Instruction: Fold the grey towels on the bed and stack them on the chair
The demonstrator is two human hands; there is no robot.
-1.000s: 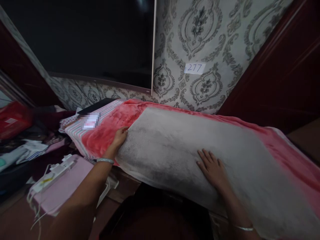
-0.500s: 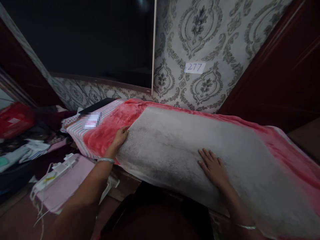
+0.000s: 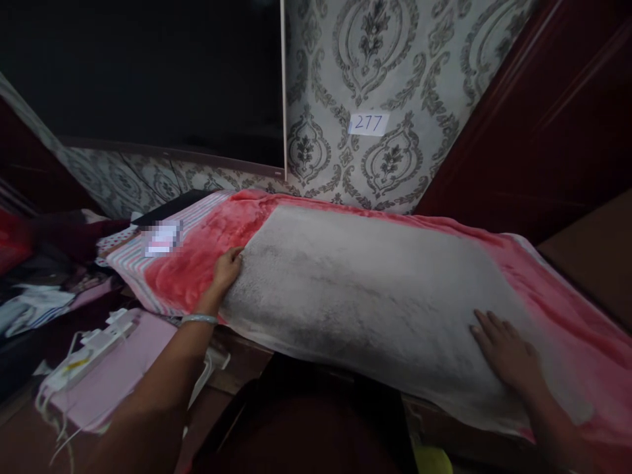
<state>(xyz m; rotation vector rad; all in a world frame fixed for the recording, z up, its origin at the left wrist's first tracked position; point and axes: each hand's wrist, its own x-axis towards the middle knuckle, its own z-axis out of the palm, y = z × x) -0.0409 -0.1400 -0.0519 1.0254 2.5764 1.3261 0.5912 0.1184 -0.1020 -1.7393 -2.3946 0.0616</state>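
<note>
A large grey cloth (image 3: 365, 289) lies spread over a red fleece blanket (image 3: 197, 253) on a table. My left hand (image 3: 226, 270) rests at the cloth's left edge, fingers curled over that edge. My right hand (image 3: 506, 352) lies flat on the cloth near its right front part, fingers stretched out. A bangle sits on my left wrist.
A pink box (image 3: 106, 375) with a white power strip (image 3: 86, 349) and cables sits at the lower left. Clutter of clothes lies further left. A dark screen (image 3: 148, 72) and patterned wallpaper with a paper label "277" (image 3: 368, 123) stand behind. Dark red wood (image 3: 543, 118) rises on the right.
My right hand has slid to the right across the grey cloth. The left hand keeps its place at the cloth's left edge. The view has shifted slightly right.
</note>
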